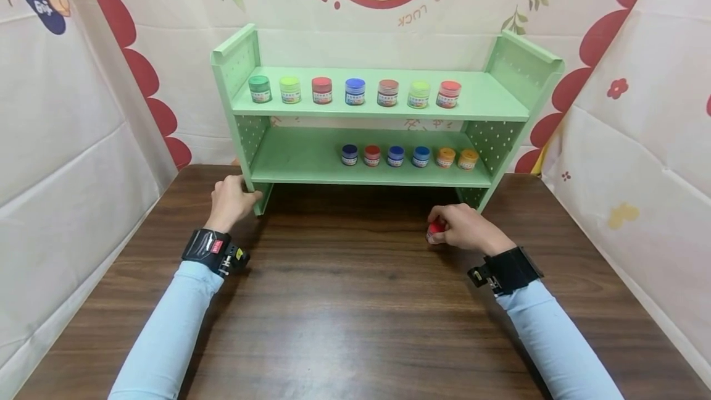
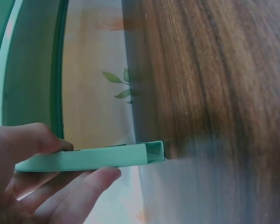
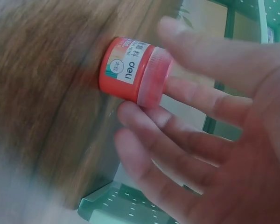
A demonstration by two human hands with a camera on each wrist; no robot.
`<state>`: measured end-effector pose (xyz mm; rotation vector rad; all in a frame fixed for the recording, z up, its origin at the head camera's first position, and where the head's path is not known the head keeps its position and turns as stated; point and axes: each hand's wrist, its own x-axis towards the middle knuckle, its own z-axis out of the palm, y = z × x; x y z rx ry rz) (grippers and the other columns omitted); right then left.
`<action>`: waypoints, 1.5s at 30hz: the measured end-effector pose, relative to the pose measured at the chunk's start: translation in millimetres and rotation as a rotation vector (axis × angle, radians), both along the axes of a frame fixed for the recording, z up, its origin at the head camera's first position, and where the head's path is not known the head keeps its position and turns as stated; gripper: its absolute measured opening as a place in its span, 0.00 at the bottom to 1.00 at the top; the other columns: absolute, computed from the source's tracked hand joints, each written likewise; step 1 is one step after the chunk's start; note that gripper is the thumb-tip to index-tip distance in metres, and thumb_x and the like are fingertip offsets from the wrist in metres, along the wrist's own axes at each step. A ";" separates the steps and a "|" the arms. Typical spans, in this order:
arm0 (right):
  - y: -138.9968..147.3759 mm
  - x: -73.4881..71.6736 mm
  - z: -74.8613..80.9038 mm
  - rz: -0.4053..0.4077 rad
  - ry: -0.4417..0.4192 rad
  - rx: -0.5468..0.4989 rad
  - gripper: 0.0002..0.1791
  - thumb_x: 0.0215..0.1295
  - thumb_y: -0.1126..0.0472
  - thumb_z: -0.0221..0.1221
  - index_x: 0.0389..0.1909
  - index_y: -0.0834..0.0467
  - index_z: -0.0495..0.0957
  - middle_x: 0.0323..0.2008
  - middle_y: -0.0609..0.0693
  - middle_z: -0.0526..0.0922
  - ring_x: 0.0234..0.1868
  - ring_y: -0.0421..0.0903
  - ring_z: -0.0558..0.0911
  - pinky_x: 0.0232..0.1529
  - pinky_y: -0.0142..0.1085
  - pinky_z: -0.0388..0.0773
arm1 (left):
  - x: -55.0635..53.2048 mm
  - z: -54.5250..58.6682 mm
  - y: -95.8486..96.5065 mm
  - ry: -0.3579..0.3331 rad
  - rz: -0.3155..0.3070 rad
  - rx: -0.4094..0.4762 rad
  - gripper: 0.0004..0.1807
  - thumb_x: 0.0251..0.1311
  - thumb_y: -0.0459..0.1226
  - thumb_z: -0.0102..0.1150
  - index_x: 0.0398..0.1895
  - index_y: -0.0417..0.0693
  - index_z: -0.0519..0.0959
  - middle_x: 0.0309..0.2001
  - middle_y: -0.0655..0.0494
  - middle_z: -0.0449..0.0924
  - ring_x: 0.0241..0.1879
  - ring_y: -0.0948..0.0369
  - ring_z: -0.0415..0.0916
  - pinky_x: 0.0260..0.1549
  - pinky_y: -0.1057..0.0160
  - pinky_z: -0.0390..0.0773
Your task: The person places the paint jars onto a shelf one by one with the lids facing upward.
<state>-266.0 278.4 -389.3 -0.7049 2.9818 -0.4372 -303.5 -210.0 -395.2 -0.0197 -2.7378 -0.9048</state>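
At the left end of the green shelf rack [image 1: 361, 175], my left hand [image 1: 230, 204] grips the rack's side leg [image 2: 93, 157]. The left wrist view shows the thumb on one face of the leg and the fingers on the other. My right hand [image 1: 465, 227] holds a small red paint jar [image 3: 126, 70] at the tabletop, in front of the rack's right leg. Thumb and fingers lie around the jar's lid [image 3: 155, 77], and its label faces the wrist camera. In the head view the fingers hide part of this jar.
Several paint jars stand in a row on the upper shelf, among them a dark green jar [image 1: 260, 89]. The lower shelf bears another row, with an orange jar [image 1: 468, 159] at its right end. Printed cloth [image 1: 83, 110] hangs around the brown wooden table [image 1: 355, 301].
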 end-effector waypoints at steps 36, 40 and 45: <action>6.1 -2.7 1.6 0.053 0.027 0.007 0.14 0.69 0.71 0.59 0.53 0.66 0.83 0.42 0.57 0.87 0.37 0.47 0.78 0.41 0.42 0.75 | -1.6 0.6 -3.2 0.013 -0.012 -0.017 0.17 0.62 0.41 0.64 0.44 0.35 0.83 0.39 0.36 0.87 0.44 0.40 0.81 0.44 0.41 0.77; 6.1 -2.1 2.2 0.054 0.023 0.007 0.14 0.69 0.70 0.58 0.53 0.67 0.82 0.44 0.58 0.87 0.37 0.47 0.78 0.41 0.42 0.76 | -1.3 0.2 -2.6 0.013 -0.010 -0.017 0.17 0.61 0.41 0.64 0.44 0.35 0.84 0.39 0.36 0.87 0.44 0.40 0.82 0.44 0.41 0.77; 3.6 -0.9 3.4 0.069 0.006 -0.005 0.14 0.69 0.71 0.58 0.54 0.67 0.82 0.44 0.57 0.87 0.38 0.47 0.78 0.41 0.42 0.76 | -0.6 -1.4 -2.7 0.009 -0.009 -0.021 0.16 0.61 0.41 0.65 0.43 0.36 0.84 0.39 0.37 0.87 0.44 0.40 0.81 0.44 0.41 0.77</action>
